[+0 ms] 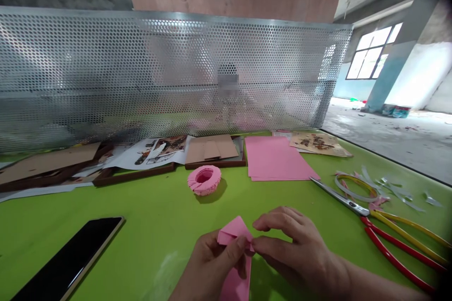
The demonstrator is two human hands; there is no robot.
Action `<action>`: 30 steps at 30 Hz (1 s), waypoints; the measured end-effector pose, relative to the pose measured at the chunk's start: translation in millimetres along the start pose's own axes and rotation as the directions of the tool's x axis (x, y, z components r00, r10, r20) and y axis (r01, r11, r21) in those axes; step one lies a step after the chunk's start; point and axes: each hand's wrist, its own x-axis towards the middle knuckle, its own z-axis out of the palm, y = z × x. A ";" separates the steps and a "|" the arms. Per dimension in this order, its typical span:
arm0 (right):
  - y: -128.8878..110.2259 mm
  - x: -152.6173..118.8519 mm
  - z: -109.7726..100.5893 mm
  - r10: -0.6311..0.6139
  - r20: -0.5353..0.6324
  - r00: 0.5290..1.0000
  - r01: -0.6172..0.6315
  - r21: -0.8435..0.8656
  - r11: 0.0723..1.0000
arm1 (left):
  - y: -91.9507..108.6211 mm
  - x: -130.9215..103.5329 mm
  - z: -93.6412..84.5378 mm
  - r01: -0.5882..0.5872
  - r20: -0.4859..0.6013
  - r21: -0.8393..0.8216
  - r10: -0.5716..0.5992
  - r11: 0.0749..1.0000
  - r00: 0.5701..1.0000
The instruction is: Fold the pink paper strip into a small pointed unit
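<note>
at the bottom centre of the frame, the left hand (212, 263) and right hand (293, 247) both pinch a folded pink paper strip (235, 244) above the green table (141, 225), with red-handled scissors (381, 225) at the right.

Folded paper (235, 235) between hands, near tabletop (151, 225) front edge; paper ring (204, 179) behind it; phone (68, 258) left; scissors (384, 225) right; paper stack (277, 157) behind scissors.

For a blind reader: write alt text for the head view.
Two bare hands, left hand and right hand, pinch a folded pink paper piece over a green table. Beyond lie a pink paper ring, pink sheets, scissors to the right and a phone to the left, before a perforated metal screen.
</note>
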 end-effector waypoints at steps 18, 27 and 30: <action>0.7 -1.0 0.7 0.117 0.050 0.992 -0.125 0.191 0.974 | 4.8 0.4 -0.7 0.055 0.045 0.099 -0.059 0.994 0.997; -1.2 -0.4 0.4 0.159 0.071 0.985 -0.172 0.257 0.951 | 2.9 -0.3 -1.6 0.025 0.058 0.145 -0.034 0.989 0.998; -2.7 1.3 2.2 0.250 0.094 0.964 -0.267 0.352 0.897 | 4.9 -1.1 -0.5 0.025 0.036 0.208 -0.033 0.978 0.999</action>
